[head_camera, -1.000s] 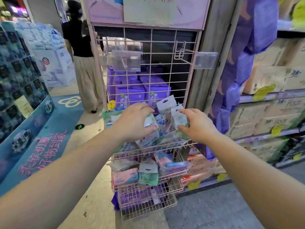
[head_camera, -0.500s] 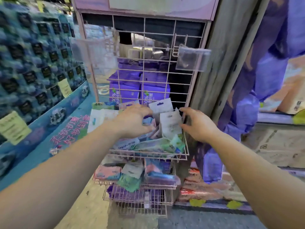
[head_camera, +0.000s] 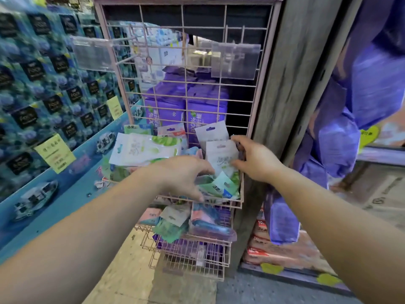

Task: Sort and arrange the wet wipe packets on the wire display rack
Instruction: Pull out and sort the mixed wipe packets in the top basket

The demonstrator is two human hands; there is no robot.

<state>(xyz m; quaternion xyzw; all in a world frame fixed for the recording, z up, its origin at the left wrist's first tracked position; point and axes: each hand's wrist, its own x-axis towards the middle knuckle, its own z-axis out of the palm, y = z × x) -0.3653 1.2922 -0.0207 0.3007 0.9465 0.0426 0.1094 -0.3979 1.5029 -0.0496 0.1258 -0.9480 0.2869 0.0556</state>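
**Both hands working in the top basket of the pink wire rack**

Nearest the camera, two bare forearms are reaching out over a speckled floor (head_camera: 135, 279). The left hand (head_camera: 182, 175) is hovering palm-down over the top basket (head_camera: 219, 201), fingers curling into a heap of green and white wet wipe packets (head_camera: 219, 187); whether it is actually gripping one cannot be told. The right hand (head_camera: 255, 160) is pinching an upright white packet (head_camera: 221, 156) between thumb and fingers at the basket's right end. A large white-and-green packet (head_camera: 144, 150) is lying flat at the left end. Below, a middle basket (head_camera: 197, 238) is holding pink, green and blue packets, and a lower basket (head_camera: 192, 257) is sitting under that. Behind the grid panel (head_camera: 241, 102), purple wipe packs (head_camera: 186, 110) are standing stacked. Two clear price holders (head_camera: 235, 60) are hanging off hooks. A blue product wall (head_camera: 43, 84) is filling the left, a wooden post (head_camera: 282, 84) the right
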